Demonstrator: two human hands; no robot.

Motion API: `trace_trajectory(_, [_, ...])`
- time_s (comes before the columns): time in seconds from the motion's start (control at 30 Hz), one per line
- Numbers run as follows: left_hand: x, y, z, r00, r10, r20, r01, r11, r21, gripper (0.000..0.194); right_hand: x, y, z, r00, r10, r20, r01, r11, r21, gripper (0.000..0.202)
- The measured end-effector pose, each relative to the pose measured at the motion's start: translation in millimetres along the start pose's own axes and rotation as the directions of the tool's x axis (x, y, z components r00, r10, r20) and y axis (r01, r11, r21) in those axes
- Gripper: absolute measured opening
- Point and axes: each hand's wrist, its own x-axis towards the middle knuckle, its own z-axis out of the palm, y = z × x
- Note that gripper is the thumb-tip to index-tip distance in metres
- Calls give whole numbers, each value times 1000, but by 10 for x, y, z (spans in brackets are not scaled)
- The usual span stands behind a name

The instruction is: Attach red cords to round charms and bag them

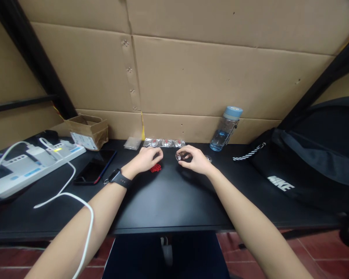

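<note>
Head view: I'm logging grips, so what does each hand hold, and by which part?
The right hand pinches a small clear piece by its edge at the fingertips. The left hand rests on a red piece; a hold cannot be told.

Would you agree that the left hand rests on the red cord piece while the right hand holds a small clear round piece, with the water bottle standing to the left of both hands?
Not quite: the head view shows the water bottle standing to the right of both hands, against the cardboard. The rest holds: the left hand rests on the red cord piece, and the right hand holds the small clear round piece.
</note>
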Motion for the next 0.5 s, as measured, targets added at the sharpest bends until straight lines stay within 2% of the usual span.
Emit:
trace_trajectory(0.13, [-3,109,-10,997,-32,-72,17,979,-201,19,7,-49,35,999,14,-34,-13,999,33,46])
trace_trajectory(0.3, [15,191,47,988,-75,-132,38,964,-264,21,5,-84,30,999,1,-41,0,1000,27,45])
trace_trajectory(0.5, [33,259,164,971,-126,-202,39,921,-388,22,8,-53,111,996,70,-57,-52,960,275,47])
